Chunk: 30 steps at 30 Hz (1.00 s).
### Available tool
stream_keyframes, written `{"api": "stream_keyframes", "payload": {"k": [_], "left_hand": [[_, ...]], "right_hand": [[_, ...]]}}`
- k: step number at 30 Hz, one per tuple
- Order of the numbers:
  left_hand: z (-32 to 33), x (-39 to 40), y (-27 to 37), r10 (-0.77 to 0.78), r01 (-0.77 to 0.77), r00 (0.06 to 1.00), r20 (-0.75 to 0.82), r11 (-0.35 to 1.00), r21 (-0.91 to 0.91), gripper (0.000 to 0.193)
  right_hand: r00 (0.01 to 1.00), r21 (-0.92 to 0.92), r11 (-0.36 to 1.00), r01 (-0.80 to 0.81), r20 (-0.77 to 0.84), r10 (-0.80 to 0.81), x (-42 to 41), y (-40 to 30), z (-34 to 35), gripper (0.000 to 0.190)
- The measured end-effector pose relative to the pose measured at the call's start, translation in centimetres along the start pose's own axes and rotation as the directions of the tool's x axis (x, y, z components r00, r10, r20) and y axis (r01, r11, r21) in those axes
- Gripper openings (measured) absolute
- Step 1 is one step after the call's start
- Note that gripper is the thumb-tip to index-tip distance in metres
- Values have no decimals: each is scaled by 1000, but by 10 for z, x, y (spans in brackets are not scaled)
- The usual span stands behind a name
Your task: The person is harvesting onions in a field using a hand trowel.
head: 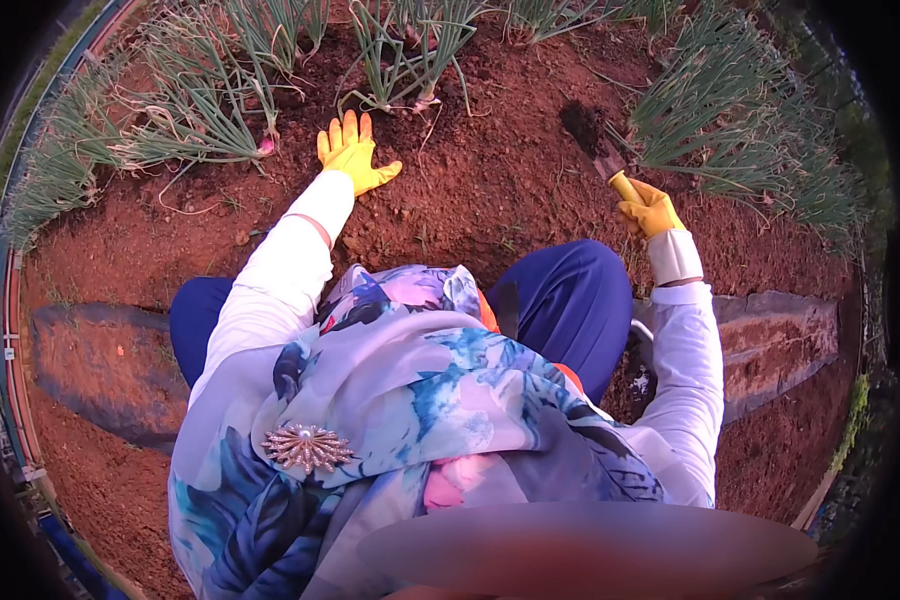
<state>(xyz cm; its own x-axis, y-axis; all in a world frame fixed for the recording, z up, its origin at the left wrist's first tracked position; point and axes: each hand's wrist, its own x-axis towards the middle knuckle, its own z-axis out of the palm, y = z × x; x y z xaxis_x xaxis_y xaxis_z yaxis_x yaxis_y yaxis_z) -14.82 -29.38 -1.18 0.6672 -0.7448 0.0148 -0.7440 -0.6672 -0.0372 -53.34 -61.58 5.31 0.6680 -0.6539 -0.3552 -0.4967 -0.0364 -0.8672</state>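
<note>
My left hand (pixel 354 154), in a yellow rubber glove, lies with fingers spread on the reddish soil (pixel 480 187). Just beyond its fingertips stands a clump of onion plants (pixel 409 67), with a pinkish bulb (pixel 425 99) showing at its base. To its left, more onion plants (pixel 195 127) lean over, one with a pink bulb (pixel 267 145) exposed. My right hand (pixel 652 210), gloved the same way, grips the yellow handle of a hand trowel (pixel 609 161). The trowel's blade points at a dark hole (pixel 583 126) in the soil, beside a dense onion row (pixel 735 135).
Dark ground sheeting (pixel 780 330), partly covered with soil, runs along the path on both sides of me. More onion plants (pixel 547 16) grow at the far edge. A rail-like border (pixel 11 330) curves along the left. My bent knees (pixel 570 307) are close to the bed.
</note>
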Motion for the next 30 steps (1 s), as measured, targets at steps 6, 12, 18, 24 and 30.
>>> {"api": "stream_keyframes", "payload": {"k": [6, 12, 18, 24, 30], "left_hand": [[-4, 0, -1, 12, -10, 999, 30, 999, -47, 112], [-5, 0, -4, 36, -37, 999, -9, 996, -80, 112], [1, 1, -6, 51, -54, 998, -30, 993, -106, 113], [3, 1, -7, 63, -71, 996, -64, 988, -135, 113], [0, 1, -7, 61, -70, 996, -69, 988, -138, 113]], "right_hand": [[992, -142, 989, 40, 122, -23, 134, -81, 54, 45], [999, -225, 974, 25, 41, -17, 237, -127, 113, 40], [981, -337, 922, 192, 47, -187, 304, -138, 146, 41], [827, -774, 495, 394, 63, -559, 323, -178, 177, 40], [758, -951, 172, 255, 87, -646, 306, -217, 185, 26]]}}
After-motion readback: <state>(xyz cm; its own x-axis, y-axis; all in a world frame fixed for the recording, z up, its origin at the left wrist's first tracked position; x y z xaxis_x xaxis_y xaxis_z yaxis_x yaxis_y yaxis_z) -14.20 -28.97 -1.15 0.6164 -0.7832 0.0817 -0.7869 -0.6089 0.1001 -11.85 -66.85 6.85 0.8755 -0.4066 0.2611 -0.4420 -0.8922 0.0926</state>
